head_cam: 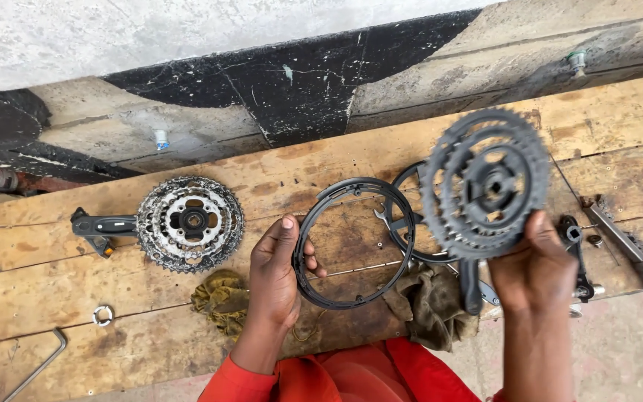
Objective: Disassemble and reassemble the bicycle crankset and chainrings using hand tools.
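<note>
Our right hand (533, 272) grips a dark, greasy triple chainring set (485, 182) by its lower edge, lifted above the tabletop's (53, 290) right half, teeth slightly blurred. Our left hand (275, 272) pinches a thin black plastic guard ring (351, 242) near the front edge. A silver crankset (184, 222) lies toward the left end.

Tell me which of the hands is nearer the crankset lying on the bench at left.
Left. The left hand holds a black ring just right of that crankset; the right hand holds another chainring set far right.
</note>
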